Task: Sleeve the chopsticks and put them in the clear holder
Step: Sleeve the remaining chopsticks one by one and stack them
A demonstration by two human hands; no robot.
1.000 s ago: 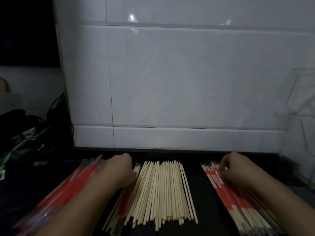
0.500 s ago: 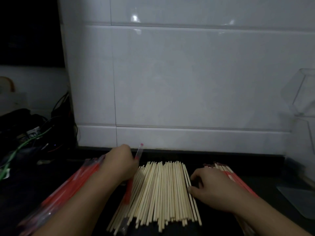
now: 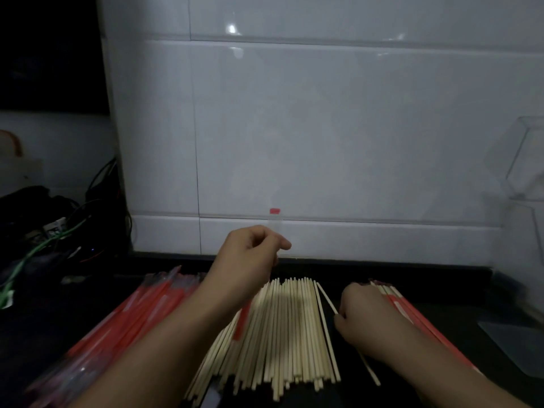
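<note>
Head view, looking down at a dark desk (image 3: 441, 343) against a white tiled wall (image 3: 338, 136). The left hand (image 3: 250, 254) is raised above the desk, its thumb and fingers pinched on a clear plastic sleeve (image 3: 275, 225) that stands nearly upright, with a small red patch at its top edge and a red band lower down, below the hand. The right hand (image 3: 363, 316) lies low at the right edge of the bare chopsticks, fingers curled and pinching a single chopstick (image 3: 326, 298), which slants away from the rest; its near end shows past the wrist. The pile of bare chopsticks (image 3: 288, 334) is pale wood, laid roughly parallel in the middle of the desk, fanning out slightly toward the camera. Left of it lies a heap of red-and-clear empty sleeves (image 3: 123, 319); right of it, partly under the right arm, a stack of sleeved chopsticks (image 3: 412, 316). The clear holder (image 3: 527, 163) stands at the far right by the wall. No writing can be read on anything. Dark cables (image 3: 59, 225) lie at the far left.
</note>
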